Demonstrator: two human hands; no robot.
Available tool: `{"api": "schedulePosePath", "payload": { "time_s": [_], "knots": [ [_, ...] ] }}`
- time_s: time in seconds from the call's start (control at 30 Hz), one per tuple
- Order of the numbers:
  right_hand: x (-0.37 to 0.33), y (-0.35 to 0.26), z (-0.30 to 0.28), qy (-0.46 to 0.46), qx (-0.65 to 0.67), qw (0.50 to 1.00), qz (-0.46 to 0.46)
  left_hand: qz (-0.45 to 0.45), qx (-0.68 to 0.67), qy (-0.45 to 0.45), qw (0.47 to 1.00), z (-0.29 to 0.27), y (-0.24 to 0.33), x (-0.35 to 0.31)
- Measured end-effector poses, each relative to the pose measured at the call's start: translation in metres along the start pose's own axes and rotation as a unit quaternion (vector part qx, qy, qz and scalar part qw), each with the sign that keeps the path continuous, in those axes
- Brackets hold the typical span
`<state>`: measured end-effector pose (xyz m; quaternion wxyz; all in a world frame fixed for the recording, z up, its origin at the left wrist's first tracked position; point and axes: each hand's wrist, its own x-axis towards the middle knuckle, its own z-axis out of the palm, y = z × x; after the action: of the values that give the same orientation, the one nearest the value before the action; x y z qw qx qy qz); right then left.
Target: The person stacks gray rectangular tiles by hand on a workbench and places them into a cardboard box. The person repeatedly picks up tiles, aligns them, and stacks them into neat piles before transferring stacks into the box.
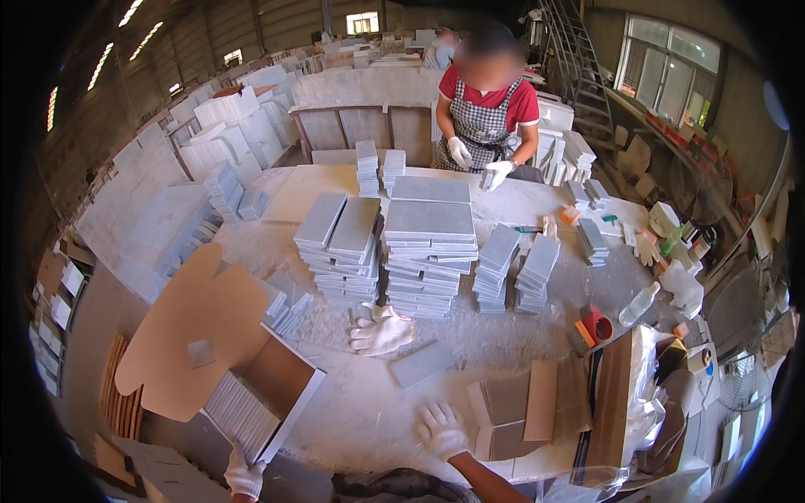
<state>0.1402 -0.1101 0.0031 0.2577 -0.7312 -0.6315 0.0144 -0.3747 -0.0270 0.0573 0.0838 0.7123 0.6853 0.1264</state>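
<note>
Tiles [241, 412] part-fill box [281, 371], stacks [429, 220] unboxed; I see right hand [442, 430] flat, fingers extended, empty, near table's [352, 419] front edge, left hand [243, 476] at box corner (grip: can't tell).

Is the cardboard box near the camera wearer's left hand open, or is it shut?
The cardboard box is open: its brown lid is folded back, and a row of tiles shows inside.

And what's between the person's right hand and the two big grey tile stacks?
In the head view, one loose grey tile lies flat between the right hand and the stacks, with at least one white glove beyond it, leftward.
</note>
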Motion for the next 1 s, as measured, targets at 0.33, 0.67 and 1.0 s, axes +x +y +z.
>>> {"api": "schedulePosePath", "payload": {
  "time_s": [0.33, 0.67, 1.0],
  "knots": [
    [-0.016, 0.015, 0.028, 0.013, 0.0, 1.0, 0.017, 0.218, 0.11, 0.049, 0.968, 0.002, 0.09, 0.025],
    [-0.008, 0.012, 0.019, -0.001, 0.008, 1.0, 0.03, 0.593, -0.106, -0.155, 0.783, 0.109, 0.316, 0.048],
    [0.001, 0.021, 0.008, 0.005, 0.024, 0.998, 0.053, 0.602, -0.044, -0.159, 0.781, 0.147, 0.347, 0.094]
  ]
}}
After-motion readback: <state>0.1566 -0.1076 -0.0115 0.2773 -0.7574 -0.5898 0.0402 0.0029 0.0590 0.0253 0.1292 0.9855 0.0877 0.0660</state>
